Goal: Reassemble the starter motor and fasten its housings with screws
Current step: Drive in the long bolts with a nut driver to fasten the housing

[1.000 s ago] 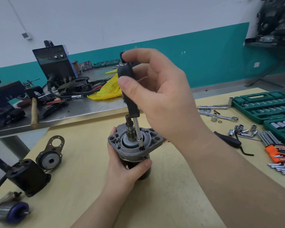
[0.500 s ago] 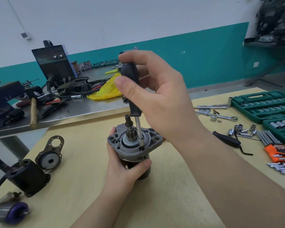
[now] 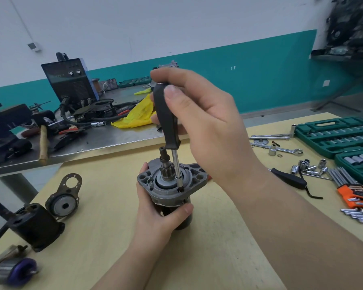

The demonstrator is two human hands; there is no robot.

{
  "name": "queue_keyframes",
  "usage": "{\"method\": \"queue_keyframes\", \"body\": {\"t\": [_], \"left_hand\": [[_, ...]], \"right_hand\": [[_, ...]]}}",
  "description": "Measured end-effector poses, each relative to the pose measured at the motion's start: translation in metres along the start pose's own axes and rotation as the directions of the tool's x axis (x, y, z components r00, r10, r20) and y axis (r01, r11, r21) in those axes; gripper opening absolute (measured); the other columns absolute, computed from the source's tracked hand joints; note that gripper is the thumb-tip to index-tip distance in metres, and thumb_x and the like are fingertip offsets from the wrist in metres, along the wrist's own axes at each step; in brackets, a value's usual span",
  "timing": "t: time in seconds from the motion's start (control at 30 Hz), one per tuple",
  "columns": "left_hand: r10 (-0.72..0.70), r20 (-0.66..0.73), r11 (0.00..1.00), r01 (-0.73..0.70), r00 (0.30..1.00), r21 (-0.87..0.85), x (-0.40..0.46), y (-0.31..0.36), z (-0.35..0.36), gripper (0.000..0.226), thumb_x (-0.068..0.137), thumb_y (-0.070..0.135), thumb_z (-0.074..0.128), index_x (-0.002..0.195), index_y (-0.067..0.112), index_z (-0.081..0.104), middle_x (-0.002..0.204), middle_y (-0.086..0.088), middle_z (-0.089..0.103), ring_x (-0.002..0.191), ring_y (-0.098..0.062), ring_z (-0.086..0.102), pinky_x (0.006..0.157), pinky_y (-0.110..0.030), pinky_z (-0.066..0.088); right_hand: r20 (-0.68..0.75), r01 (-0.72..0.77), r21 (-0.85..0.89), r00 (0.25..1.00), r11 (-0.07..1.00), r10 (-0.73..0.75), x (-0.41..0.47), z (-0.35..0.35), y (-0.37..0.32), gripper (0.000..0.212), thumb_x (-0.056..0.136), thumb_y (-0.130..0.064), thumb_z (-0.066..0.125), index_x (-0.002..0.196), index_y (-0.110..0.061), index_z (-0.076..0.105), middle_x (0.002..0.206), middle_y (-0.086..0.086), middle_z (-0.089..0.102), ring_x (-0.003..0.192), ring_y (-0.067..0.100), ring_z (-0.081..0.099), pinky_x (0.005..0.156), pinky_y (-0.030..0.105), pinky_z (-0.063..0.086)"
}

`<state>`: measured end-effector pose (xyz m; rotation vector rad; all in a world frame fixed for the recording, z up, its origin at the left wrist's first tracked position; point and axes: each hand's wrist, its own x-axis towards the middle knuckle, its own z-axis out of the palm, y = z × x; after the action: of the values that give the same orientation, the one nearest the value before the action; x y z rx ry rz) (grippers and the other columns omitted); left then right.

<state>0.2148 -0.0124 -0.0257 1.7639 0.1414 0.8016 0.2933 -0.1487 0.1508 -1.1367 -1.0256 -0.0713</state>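
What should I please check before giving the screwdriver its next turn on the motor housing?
1. Screwdriver tip seated in the housing hole: ok, the tip sits at the front hole.
2. Right hand grips the handle: ok.
3. Left hand holds the motor body: ok, fingers wrapped below the flange.
4. Motor upright on the table: ok.
5. Shaft apart from the screwdriver: ok, beside it.
6. Screw fully engaged: cannot tell, its head is hidden.

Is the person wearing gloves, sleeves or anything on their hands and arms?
No. Both the left hand and the right hand are bare, with no gloves, rings or watch visible. Both forearms are uncovered as far as the picture shows; no sleeve comes into view. Fingernails are short and plain.
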Motion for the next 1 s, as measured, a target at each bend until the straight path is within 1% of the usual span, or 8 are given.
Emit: {"method": "queue_keyframes", "body": {"t": [0.17, 0.27, 0.4, 0.57, 0.67, 0.77, 0.9, 1.0], "left_hand": [[0.003, 0.007, 1.000, -0.003, 1.000, -0.001, -0.0008, 0.0010, 0.0014, 0.118, 0.065, 0.034, 0.091, 0.154, 0.061, 0.020, 0.147, 0.025, 0.057, 0.134, 0.001, 0.056, 0.103, -0.029, 0.044], [0.000, 0.011, 1.000, 0.000, 1.000, -0.013, -0.0010, 0.0019, 0.0016, 0.118, 0.064, 0.033, 0.091, 0.154, 0.061, 0.020, 0.146, 0.025, 0.057, 0.134, 0.001, 0.057, 0.102, -0.024, 0.046], [0.006, 0.008, 1.000, -0.006, 1.000, -0.018, -0.0012, 0.0029, 0.0017, 0.117, 0.064, 0.034, 0.091, 0.153, 0.062, 0.021, 0.146, 0.023, 0.058, 0.133, -0.001, 0.058, 0.103, -0.031, 0.043], [0.003, 0.007, 1.000, -0.002, 1.000, -0.024, -0.0013, 0.0036, 0.0022, 0.115, 0.065, 0.034, 0.091, 0.152, 0.063, 0.022, 0.146, 0.025, 0.058, 0.132, 0.002, 0.057, 0.097, -0.017, 0.051], [0.011, 0.008, 1.000, -0.011, 1.000, -0.024, -0.0015, 0.0040, 0.0024, 0.115, 0.065, 0.032, 0.090, 0.152, 0.063, 0.022, 0.146, 0.024, 0.058, 0.132, 0.001, 0.058, 0.101, -0.025, 0.047], [0.012, 0.008, 1.000, -0.012, 1.000, -0.023, -0.0017, 0.0038, 0.0024, 0.115, 0.064, 0.033, 0.091, 0.151, 0.065, 0.023, 0.146, 0.024, 0.058, 0.132, 0.000, 0.058, 0.096, -0.014, 0.051], [0.011, 0.011, 0.999, -0.011, 1.000, -0.033, -0.0019, 0.0046, 0.0017, 0.115, 0.064, 0.035, 0.092, 0.151, 0.065, 0.022, 0.148, 0.023, 0.057, 0.134, -0.001, 0.057, 0.102, -0.024, 0.048], [0.011, 0.010, 0.999, -0.010, 1.000, -0.032, -0.0009, 0.0044, 0.0018, 0.116, 0.064, 0.036, 0.092, 0.152, 0.063, 0.022, 0.149, 0.022, 0.056, 0.136, -0.002, 0.055, 0.105, -0.029, 0.044]], "right_hand": [[-0.012, 0.048, -0.107, 0.999, 0.993, -0.050, -0.0012, -0.0003, -0.0012, 0.026, 0.098, -0.017, 0.075, 0.122, -0.027, 0.069, 0.099, -0.013, 0.071, 0.088, 0.013, 0.070, 0.087, 0.042, 0.063], [-0.028, 0.041, -0.077, 0.999, 0.996, -0.043, -0.0006, -0.0001, -0.0011, 0.023, 0.101, -0.019, 0.072, 0.124, -0.021, 0.072, 0.101, -0.016, 0.070, 0.095, 0.007, 0.068, 0.091, 0.036, 0.061], [0.008, 0.008, 0.000, 1.000, 1.000, -0.008, -0.0009, -0.0006, 0.0003, 0.022, 0.105, -0.017, 0.059, 0.122, -0.026, 0.069, 0.107, -0.006, 0.075, 0.101, 0.024, 0.073, 0.095, 0.051, 0.061], [-0.015, 0.049, -0.100, 0.999, 0.994, -0.050, -0.0005, 0.0004, -0.0001, 0.027, 0.098, -0.016, 0.075, 0.124, -0.024, 0.072, 0.103, -0.012, 0.073, 0.094, 0.011, 0.070, 0.091, 0.040, 0.062], [-0.001, 0.019, -0.015, 1.000, 1.000, -0.019, 0.0002, -0.0005, 0.0012, 0.022, 0.104, -0.016, 0.064, 0.124, -0.019, 0.073, 0.105, -0.010, 0.074, 0.102, 0.014, 0.071, 0.095, 0.045, 0.061], [0.017, 0.015, -0.006, 1.000, 1.000, -0.015, -0.0001, -0.0002, 0.0024, 0.024, 0.104, -0.014, 0.059, 0.123, -0.024, 0.071, 0.108, -0.002, 0.076, 0.104, 0.026, 0.073, 0.094, 0.053, 0.061], [-0.017, 0.056, -0.109, 0.998, 0.992, -0.059, 0.0000, -0.0001, 0.0014, 0.027, 0.097, -0.017, 0.076, 0.120, -0.028, 0.068, 0.099, -0.011, 0.072, 0.087, 0.010, 0.069, 0.085, 0.034, 0.062], [-0.030, 0.045, -0.063, 0.998, 0.997, -0.047, 0.0005, -0.0001, 0.0010, 0.023, 0.101, -0.020, 0.072, 0.124, -0.021, 0.071, 0.101, -0.015, 0.071, 0.095, 0.006, 0.069, 0.089, 0.031, 0.060]]}}
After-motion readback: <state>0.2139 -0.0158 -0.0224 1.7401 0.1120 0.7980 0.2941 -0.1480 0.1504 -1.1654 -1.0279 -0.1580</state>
